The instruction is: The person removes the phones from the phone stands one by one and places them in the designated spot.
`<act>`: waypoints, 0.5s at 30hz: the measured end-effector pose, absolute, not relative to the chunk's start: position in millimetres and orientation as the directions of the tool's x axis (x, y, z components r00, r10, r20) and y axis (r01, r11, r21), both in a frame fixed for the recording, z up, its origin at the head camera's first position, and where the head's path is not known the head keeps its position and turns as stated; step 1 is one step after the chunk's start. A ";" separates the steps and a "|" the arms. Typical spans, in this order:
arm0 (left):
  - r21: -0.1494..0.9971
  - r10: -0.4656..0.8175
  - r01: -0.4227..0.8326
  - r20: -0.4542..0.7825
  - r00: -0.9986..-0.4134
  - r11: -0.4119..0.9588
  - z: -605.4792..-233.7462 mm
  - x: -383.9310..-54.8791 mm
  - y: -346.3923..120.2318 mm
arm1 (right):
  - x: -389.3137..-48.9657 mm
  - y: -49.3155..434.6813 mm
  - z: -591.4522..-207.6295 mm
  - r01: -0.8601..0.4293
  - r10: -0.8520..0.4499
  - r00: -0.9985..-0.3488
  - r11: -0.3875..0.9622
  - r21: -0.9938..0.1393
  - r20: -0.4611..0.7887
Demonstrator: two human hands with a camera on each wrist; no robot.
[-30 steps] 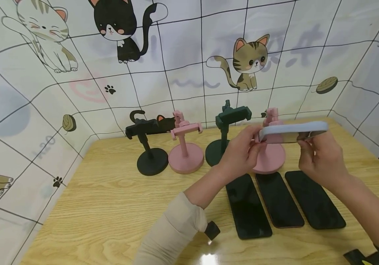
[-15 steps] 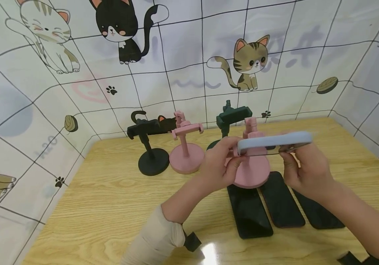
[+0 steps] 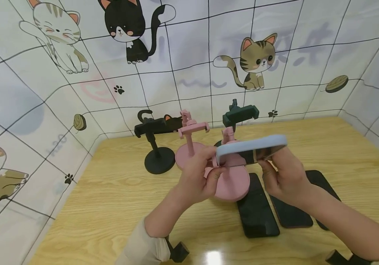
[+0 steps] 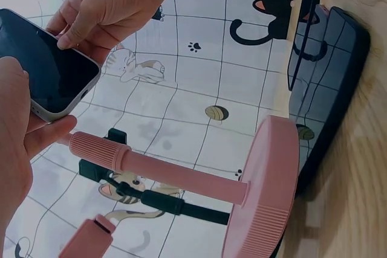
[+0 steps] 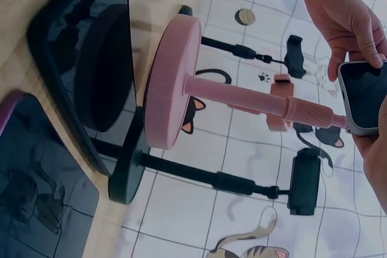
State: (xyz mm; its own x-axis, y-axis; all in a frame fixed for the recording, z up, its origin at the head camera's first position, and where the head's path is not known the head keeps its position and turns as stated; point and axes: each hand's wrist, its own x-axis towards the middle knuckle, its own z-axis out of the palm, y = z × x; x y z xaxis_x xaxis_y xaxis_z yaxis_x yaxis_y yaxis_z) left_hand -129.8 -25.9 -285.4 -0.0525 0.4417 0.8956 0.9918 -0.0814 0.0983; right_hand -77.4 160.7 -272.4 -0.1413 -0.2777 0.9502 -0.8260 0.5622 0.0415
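Observation:
A phone in a light blue case [image 3: 252, 145] is mounted sideways on top of a pink phone stand [image 3: 230, 187]. My left hand [image 3: 194, 180] pinches the phone's left end between thumb and fingers. At its right end, my right hand [image 3: 285, 176] grips the phone the same way. The phone's dark screen [image 4: 45, 64] shows in the left wrist view, tilted, with both hands on its edges. The stand's pink post [image 5: 236, 98] runs from the round base up to the phone. Whether the base touches the table cannot be told; the clamp is mostly hidden.
Behind stand a black phone stand [image 3: 159, 160], another pink stand [image 3: 192, 129] and a dark green stand [image 3: 240, 115]. Three dark phones lie on the wooden table [image 3: 116, 206]: one nearest the base [image 3: 259, 209], a middle one [image 3: 293, 215] and a right one [image 3: 323, 184].
Both hands have carried the pink stand with the phone leftward and nearer to me, from the back right of the row to in front of the green stand.

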 end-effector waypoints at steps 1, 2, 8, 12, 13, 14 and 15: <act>0.090 0.436 0.993 0.899 -0.049 -0.073 -286.4 -129.5 -27.8 | -78.0 159.6 -273.9 -0.829 -0.280 -0.142 0.558 0.041 0.949; 0.083 0.432 0.994 0.901 -0.047 -0.066 -287.5 -129.2 -29.7 | -78.6 158.5 -275.4 -0.833 -0.281 -0.143 0.553 0.038 0.949; 0.074 0.417 0.997 0.907 -0.054 -0.031 -293.0 -127.3 -40.2 | -81.6 150.7 -281.0 -0.860 -0.299 -0.154 0.509 0.021 0.942; 0.080 0.412 0.997 0.909 -0.064 -0.022 -294.6 -126.3 -46.0 | -83.1 145.3 -284.1 -0.871 -0.314 -0.167 0.491 0.009 0.935; 0.079 0.410 0.997 0.910 -0.065 -0.019 -294.8 -126.0 -47.5 | -83.4 144.1 -285.0 -0.870 -0.316 -0.171 0.493 0.007 0.933; 0.078 0.410 0.997 0.910 -0.065 -0.015 -295.1 -125.9 -48.8 | -83.6 143.0 -285.9 -0.869 -0.318 -0.174 0.494 0.006 0.932; 0.074 0.408 0.997 0.911 -0.064 -0.010 -295.2 -125.7 -49.9 | -83.9 142.0 -286.7 -0.871 -0.319 -0.177 0.491 0.002 0.931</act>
State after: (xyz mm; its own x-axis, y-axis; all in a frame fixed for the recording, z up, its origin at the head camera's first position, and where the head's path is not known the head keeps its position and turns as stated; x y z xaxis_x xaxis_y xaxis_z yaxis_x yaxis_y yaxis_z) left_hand -125.7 -49.9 -295.2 -0.0638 0.4084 0.9106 0.9972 -0.0102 0.0744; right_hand -83.9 142.0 -286.7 -0.1772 -0.3192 0.9310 -0.8713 0.4908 0.0024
